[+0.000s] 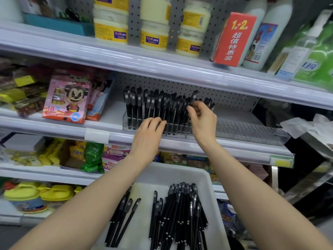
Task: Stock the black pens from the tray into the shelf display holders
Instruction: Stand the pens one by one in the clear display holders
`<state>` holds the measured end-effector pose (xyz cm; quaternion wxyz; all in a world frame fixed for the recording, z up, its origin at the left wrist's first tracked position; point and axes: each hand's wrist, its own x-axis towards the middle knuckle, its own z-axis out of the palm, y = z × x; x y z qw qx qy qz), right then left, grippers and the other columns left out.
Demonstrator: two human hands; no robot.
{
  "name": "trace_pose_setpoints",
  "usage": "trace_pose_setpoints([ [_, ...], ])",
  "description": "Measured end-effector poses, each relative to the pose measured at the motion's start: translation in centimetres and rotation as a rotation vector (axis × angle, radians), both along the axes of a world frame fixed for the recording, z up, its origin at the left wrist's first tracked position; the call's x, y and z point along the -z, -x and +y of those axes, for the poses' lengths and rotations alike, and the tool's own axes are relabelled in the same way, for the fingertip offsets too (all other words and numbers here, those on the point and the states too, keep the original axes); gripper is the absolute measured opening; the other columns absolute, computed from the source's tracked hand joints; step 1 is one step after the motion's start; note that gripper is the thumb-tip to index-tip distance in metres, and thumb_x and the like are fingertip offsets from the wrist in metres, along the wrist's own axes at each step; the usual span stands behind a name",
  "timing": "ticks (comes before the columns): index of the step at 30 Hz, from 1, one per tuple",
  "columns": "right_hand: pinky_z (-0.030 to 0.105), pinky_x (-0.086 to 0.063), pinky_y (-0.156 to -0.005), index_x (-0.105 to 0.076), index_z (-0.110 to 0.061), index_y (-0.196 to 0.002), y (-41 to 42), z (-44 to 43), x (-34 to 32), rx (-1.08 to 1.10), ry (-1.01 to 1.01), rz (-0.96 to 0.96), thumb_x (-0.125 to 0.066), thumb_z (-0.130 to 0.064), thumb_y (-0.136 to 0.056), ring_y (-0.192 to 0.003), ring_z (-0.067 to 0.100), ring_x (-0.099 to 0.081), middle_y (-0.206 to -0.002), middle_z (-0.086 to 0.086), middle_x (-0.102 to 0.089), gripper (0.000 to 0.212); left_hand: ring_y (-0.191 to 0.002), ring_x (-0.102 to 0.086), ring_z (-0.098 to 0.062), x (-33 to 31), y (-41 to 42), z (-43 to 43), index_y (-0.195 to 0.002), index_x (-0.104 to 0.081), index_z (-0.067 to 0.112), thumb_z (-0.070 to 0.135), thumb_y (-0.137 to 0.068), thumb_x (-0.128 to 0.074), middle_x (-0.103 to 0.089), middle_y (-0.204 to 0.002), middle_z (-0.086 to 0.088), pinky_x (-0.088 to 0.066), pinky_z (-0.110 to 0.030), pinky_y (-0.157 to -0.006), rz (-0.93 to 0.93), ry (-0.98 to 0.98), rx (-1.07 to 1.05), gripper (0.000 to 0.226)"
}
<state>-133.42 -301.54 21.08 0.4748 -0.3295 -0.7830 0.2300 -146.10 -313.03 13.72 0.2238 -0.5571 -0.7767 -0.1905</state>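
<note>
Head view: we're mid-stocking. Our right grip (201,120) pinches one black pen (193,98) over the clear holder (125,123) on the shelf, so next it needs a free slot and a straight push down. Left grip (148,134), fingers relaxed and holding nothing, rests on the holder's front. Loads more pens (180,213) lie in the tray (207,175).

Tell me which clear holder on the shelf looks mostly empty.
The right-hand holder, stretching right of the right hand: its visible slots are bare, while the left holder is packed with upright black pens.
</note>
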Motion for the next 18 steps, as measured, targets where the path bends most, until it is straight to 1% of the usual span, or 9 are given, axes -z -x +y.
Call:
trace_pose_setpoints([
  [2, 0.033, -0.053, -0.080, -0.067, -0.012, -0.113, 0.2, 0.2, 0.8, 0.016, -0.003, -0.075, -0.059, -0.029, -0.098, -0.088, 0.013, -0.063, -0.094, -0.001, -0.069, 0.025, -0.127, -0.041, -0.029, 0.2, 0.0, 0.0, -0.140, -0.046, 0.008, -0.005, -0.067, -0.076, -0.049, -0.137, -0.009, -0.041, -0.036, -0.106, 0.005, 0.000, 0.007, 0.080],
  [5, 0.033, -0.053, -0.080, -0.069, -0.013, -0.110, 0.2, 0.3, 2.3, 0.054, 0.001, -0.161, -0.060, -0.033, -0.097, -0.087, 0.014, -0.064, -0.095, 0.000, -0.072, 0.025, -0.128, -0.039, -0.029, 0.4, 0.0, 0.0, -0.141, -0.044, 0.008, -0.005, -0.069, -0.073, -0.047, -0.139, -0.009, -0.040, -0.036, -0.107, 0.000, 0.000, 0.007, 0.079],
  [7, 0.032, -0.052, -0.074, -0.071, -0.015, -0.104, 0.2, 0.3, 2.9, 0.074, 0.000, -0.152, -0.059, -0.034, -0.097, -0.081, 0.014, -0.063, -0.087, -0.002, -0.070, 0.024, -0.128, -0.039, -0.029, 0.6, 0.0, 0.0, -0.142, -0.044, 0.007, -0.005, -0.069, -0.072, -0.046, -0.139, -0.009, -0.040, -0.036, -0.107, 0.004, -0.011, 0.010, 0.079],
  [9, 0.030, -0.049, -0.070, -0.070, -0.014, -0.102, 0.2, 0.2, 3.2, 0.081, 0.000, -0.144, -0.059, -0.033, -0.097, -0.079, 0.014, -0.062, -0.084, -0.003, -0.068, 0.022, -0.128, -0.038, -0.029, 0.7, 0.1, 0.0, -0.143, -0.043, 0.007, -0.006, -0.070, -0.071, -0.046, -0.139, -0.009, -0.039, -0.035, -0.107, 0.019, -0.021, 0.010, 0.079],
  [12, 0.029, -0.049, -0.073, -0.069, -0.014, -0.104, 0.5, 0.2, 3.4, 0.091, -0.006, -0.164, -0.060, -0.031, -0.097, -0.080, 0.013, -0.060, -0.087, -0.002, -0.067, 0.021, -0.130, -0.037, -0.028, 0.9, 0.1, 0.0, -0.144, -0.041, 0.008, -0.006, -0.071, -0.070, -0.044, -0.140, -0.009, -0.042, -0.035, -0.106, 0.020, -0.021, 0.019, 0.080],
  [14, 0.026, -0.047, -0.073, -0.068, -0.014, -0.108, 0.4, 0.1, 3.7, 0.101, -0.021, -0.177, -0.061, -0.028, -0.096, -0.081, 0.011, -0.059, -0.091, -0.001, -0.066, 0.020, -0.130, -0.037, -0.028, 0.7, 0.2, -0.1, -0.144, -0.041, 0.009, -0.007, -0.070, -0.071, -0.044, -0.140, -0.008, -0.046, -0.033, -0.100, -0.009, -0.010, 0.032, 0.082],
  [16, 0.025, -0.047, -0.073, -0.065, -0.015, -0.112, 0.2, -0.3, 4.1, 0.093, -0.028, -0.141, -0.061, -0.025, -0.096, -0.081, 0.010, -0.057, -0.093, -0.002, -0.064, 0.020, -0.131, -0.035, -0.026, 0.4, 0.5, -0.4, -0.144, -0.041, 0.010, -0.006, -0.071, -0.073, -0.044, -0.141, -0.007, -0.049, -0.032, -0.096, -0.028, -0.003, 0.059, 0.082],
  [18, 0.025, -0.047, -0.073, -0.063, -0.016, -0.111, -0.3, -1.0, 4.5, 0.078, -0.026, -0.078, -0.061, -0.021, -0.095, -0.079, 0.009, -0.056, -0.090, -0.004, -0.062, 0.017, -0.136, -0.033, -0.026, 0.2, 0.7, -1.0, -0.144, -0.041, 0.009, -0.004, -0.076, -0.070, -0.042, -0.144, -0.007, -0.048, -0.036, -0.102, -0.051, -0.014, 0.126, 0.075],
])
